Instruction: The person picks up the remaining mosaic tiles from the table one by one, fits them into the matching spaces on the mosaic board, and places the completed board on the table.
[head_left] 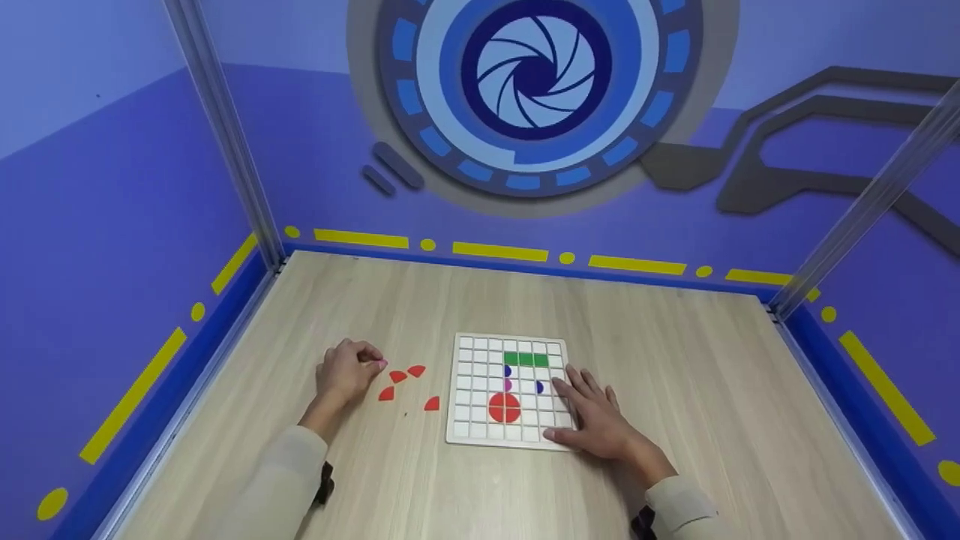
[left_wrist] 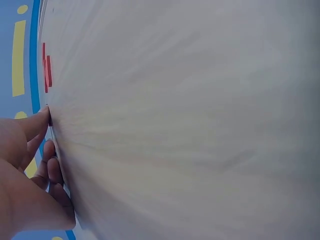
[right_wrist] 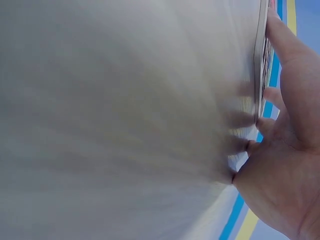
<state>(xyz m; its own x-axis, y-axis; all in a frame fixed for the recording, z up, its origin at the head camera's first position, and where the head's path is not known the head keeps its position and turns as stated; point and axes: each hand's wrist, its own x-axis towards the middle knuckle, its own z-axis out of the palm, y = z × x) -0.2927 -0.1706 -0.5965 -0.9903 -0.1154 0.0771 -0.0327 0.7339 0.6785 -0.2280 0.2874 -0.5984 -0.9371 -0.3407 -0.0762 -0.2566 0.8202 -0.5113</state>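
Note:
My left hand is at the table's left, thumb and index finger pinching a small pink piece; its exact shape is hidden. Just right of it lie several red quarter-circle pieces. A white grid board lies flat to their right. On it sit a green bar of squares, a red circle made of quarters, two dark blue half-circles and a pink half-circle. My right hand rests spread over the board's right edge, thumb and index finger touching its surface.
The wooden table carries the board and loose pieces. Blue-purple walls with yellow dashes stand at the back and both sides. A metal post rises at the back left corner and another at the back right.

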